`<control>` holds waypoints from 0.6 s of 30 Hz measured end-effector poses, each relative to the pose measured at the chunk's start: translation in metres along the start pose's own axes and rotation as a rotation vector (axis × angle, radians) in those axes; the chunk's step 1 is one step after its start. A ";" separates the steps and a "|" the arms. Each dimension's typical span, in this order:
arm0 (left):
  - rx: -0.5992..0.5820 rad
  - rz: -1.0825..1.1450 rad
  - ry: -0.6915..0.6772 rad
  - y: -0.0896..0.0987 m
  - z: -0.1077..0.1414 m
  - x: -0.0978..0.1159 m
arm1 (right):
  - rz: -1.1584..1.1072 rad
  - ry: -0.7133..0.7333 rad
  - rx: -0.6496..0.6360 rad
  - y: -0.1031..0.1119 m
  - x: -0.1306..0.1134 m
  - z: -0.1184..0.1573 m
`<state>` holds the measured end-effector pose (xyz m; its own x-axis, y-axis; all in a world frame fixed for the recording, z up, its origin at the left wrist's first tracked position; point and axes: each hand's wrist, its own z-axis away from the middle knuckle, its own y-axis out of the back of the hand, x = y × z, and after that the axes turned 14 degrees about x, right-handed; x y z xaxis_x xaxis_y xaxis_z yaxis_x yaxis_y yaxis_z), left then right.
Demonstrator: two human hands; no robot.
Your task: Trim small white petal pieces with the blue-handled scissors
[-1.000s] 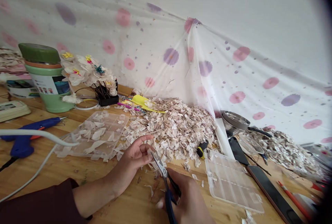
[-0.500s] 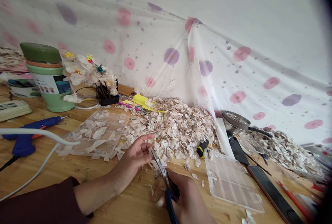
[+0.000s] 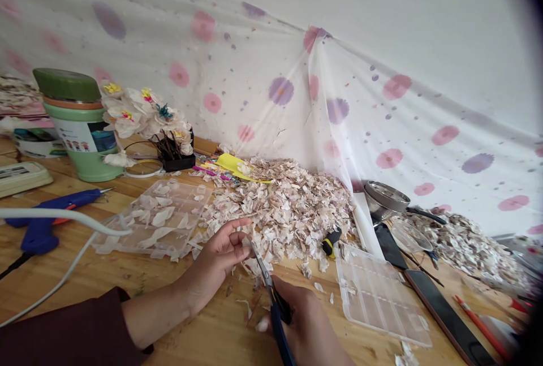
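My right hand is wrapped round the dark blue handles of a pair of scissors. Their metal blades point up and away, nearly closed, with the tips at the fingers of my left hand. Thumb and fingers of my left hand pinch a small pale flake, mostly hidden by the fingertips. Just beyond both hands lies a large heap of whitish, petal-like flakes. To the left, a clear compartment box has loose flakes on it.
A blue glue gun and white cable lie at left. Behind them stand a green jar and handmade flowers. On the right are another clear box, black-and-yellow pliers, a phone and a metal pan.
The scissors' blades have come closer together at my left fingertips. Both hands stay in nearly the same place.
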<state>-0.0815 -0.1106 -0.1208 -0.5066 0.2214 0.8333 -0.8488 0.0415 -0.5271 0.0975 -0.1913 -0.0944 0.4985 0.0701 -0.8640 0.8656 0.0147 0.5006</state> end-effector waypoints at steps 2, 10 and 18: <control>0.013 0.007 0.001 0.000 0.001 0.000 | -0.018 0.007 -0.005 -0.001 0.003 0.000; 0.000 -0.013 -0.018 0.000 0.001 0.000 | -0.005 -0.046 0.045 0.001 0.004 -0.001; -0.056 -0.108 -0.042 0.005 0.000 -0.002 | 0.000 -0.051 0.078 0.000 0.004 0.001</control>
<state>-0.0851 -0.1109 -0.1255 -0.4199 0.1720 0.8911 -0.8893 0.1179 -0.4418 0.0998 -0.1925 -0.0978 0.4990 0.0194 -0.8664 0.8655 -0.0630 0.4970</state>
